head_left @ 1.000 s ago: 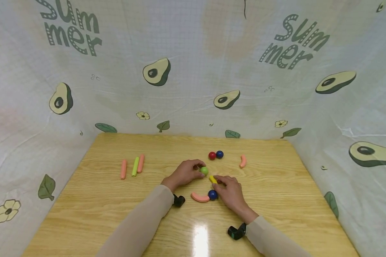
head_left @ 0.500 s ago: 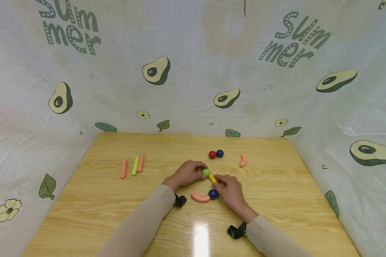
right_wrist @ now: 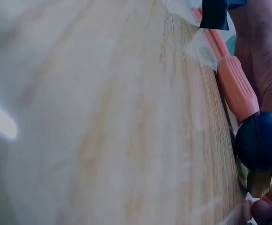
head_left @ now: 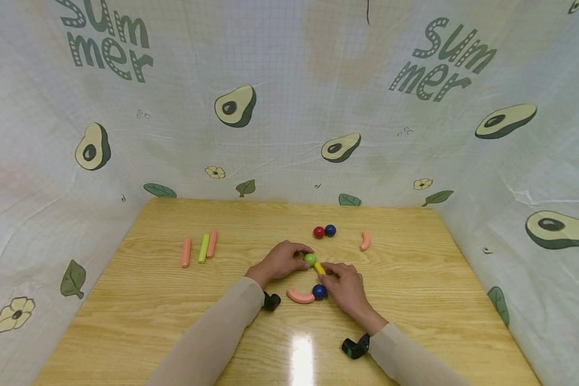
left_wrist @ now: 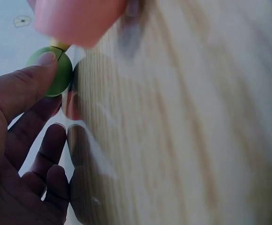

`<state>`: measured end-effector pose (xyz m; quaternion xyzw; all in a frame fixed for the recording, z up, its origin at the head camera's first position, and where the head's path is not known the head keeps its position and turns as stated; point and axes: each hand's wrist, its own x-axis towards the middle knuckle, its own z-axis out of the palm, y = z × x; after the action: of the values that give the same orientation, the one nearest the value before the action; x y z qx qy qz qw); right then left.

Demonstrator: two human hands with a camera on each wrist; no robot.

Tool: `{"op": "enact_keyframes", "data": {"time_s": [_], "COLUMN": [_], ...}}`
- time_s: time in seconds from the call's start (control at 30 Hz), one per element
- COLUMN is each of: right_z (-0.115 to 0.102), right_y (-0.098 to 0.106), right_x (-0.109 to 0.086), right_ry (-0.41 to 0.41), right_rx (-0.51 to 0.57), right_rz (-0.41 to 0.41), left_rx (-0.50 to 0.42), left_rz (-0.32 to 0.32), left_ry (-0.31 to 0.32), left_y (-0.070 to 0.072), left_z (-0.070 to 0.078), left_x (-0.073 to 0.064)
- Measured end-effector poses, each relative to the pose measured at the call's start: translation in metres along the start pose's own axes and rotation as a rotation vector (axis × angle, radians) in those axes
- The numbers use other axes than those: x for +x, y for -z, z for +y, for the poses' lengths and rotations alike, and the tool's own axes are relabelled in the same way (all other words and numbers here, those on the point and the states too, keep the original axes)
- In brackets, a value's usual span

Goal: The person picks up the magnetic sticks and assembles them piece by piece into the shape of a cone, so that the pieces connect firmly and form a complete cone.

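Note:
In the head view my left hand [head_left: 281, 260] pinches a green ball [head_left: 311, 259] at the middle of the table. The left wrist view shows the thumb on one side of that green ball [left_wrist: 64, 77], with the other fingers loosely bent below. My right hand [head_left: 346, 287] holds a short yellow stick [head_left: 320, 268] by its side, and the stick's far end meets the ball. Nearer to me lies a curved pink piece [head_left: 300, 296] with a blue ball [head_left: 319, 291] at its right end. The right wrist view shows the blue ball [right_wrist: 261, 140] joined against the ribbed pink piece [right_wrist: 237, 86].
Two pink sticks [head_left: 186, 253] and a yellow-green stick [head_left: 203, 249] lie at the table's left. Behind my hands sit a red ball [head_left: 319, 232] and another blue ball [head_left: 330, 230]. A small curved pink piece [head_left: 364, 240] lies right of them. Printed cloth [head_left: 289, 107] surrounds the table.
My left hand has moved slightly right with the green ball, closing the gap to the yellow stick. The right hand has stayed nearly still.

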<state>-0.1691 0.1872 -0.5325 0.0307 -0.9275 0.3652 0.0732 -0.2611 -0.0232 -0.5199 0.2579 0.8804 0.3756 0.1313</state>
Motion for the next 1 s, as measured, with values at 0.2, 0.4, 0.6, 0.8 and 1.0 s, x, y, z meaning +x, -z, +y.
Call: {"op": "enact_keyframes", "data": {"time_s": [0.2,0.4,0.6,0.8,1.0], "right_z": [-0.001,-0.001,-0.003,-0.004,-0.005], "right_y": [0.000,0.000,0.001,0.001,0.001], "right_x": [0.001,0.002,0.002,0.002,0.001], "right_ry": [-0.039,-0.047,-0.048,-0.052,-0.055], "right_rx": [0.008,0.007,0.011,0.015,0.020], "right_rz": [-0.024,-0.024,-0.023,-0.023,-0.024], "left_rx": [-0.012,-0.007,-0.004,-0.062,-0.121], "left_rz": [-0.008,-0.004,-0.002,0.003,0.050], "left_ry": [0.006,-0.002,-0.012,0.013,0.071], "left_y": [-0.002,-0.002,-0.001,-0.001,-0.002], "left_z": [-0.001,-0.002,-0.001,-0.002,-0.005], "left_x": [0.002,0.002,0.000,-0.003,-0.010]}}
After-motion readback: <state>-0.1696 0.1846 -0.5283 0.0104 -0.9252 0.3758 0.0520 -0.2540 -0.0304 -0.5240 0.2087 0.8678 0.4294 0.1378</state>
